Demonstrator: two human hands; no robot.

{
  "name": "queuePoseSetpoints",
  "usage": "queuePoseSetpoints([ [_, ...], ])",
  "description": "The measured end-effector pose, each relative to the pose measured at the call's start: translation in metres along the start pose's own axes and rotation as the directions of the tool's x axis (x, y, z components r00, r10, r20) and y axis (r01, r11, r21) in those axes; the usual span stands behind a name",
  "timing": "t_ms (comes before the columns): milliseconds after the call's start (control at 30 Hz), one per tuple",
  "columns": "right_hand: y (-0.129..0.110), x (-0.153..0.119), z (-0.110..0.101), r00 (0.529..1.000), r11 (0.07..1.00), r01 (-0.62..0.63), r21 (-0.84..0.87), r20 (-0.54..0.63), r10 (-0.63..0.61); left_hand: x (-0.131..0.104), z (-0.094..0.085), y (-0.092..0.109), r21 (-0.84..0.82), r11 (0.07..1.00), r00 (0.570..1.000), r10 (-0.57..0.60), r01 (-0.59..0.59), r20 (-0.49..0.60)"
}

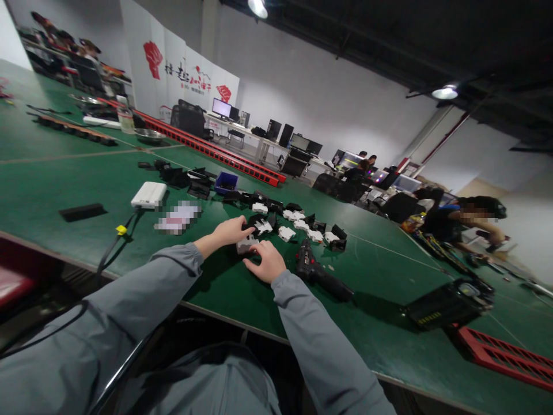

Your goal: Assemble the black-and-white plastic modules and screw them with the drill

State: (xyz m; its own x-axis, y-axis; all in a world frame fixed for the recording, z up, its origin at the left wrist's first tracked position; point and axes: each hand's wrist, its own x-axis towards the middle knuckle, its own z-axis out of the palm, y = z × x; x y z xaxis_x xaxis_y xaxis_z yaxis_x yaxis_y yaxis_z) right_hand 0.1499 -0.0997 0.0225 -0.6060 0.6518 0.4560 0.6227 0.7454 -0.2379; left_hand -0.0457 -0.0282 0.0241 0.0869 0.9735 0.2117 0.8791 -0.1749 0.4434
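Between my two hands, low over the green table (242, 294), is a small light grey block-shaped part (245, 244). My left hand (228, 231) grips it from the left, with its thumb and fingertips beside a black piece. From the right, my right hand (266, 261) bends its fingers onto the same part; the thumb sits lower and apart from the fingers. The fingers hide much of the grey part. Just beyond lie white plastic parts (286, 233) and black plastic parts (338, 237). A black cordless screwdriver (324, 275) lies right of my right hand.
A blue bin (226, 182) stands behind the parts. To the left are a white box (149, 195) with a cable, a blurred-out card (179, 218) and a black strip (82, 212). A black box-shaped device (447, 302) and red rail (505, 351) occupy the right. Another person (466, 216) bends over the far right.
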Motion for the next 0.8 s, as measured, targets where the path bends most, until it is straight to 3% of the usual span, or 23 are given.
queuePoseSetpoints([
  [200,-0.008,0.003,-0.002,0.993,0.989,0.113,-0.094,0.05,-0.109,-0.006,0.009,0.011,-0.14,0.974,0.982,0.183,-0.176,0.041],
  [333,-0.002,0.001,0.004,0.988,0.987,0.132,-0.092,0.09,-0.124,-0.007,0.006,0.012,-0.13,0.962,0.965,0.25,-0.239,0.079],
  [633,-0.004,0.0,0.002,0.995,0.998,0.059,-0.03,0.078,-0.056,-0.009,0.002,0.014,-0.083,0.966,0.966,0.251,-0.246,0.063],
  [800,0.001,0.0,-0.001,0.996,0.995,-0.088,-0.044,-0.003,0.088,-0.01,0.001,0.017,-0.086,0.969,0.971,0.235,-0.229,0.054],
])
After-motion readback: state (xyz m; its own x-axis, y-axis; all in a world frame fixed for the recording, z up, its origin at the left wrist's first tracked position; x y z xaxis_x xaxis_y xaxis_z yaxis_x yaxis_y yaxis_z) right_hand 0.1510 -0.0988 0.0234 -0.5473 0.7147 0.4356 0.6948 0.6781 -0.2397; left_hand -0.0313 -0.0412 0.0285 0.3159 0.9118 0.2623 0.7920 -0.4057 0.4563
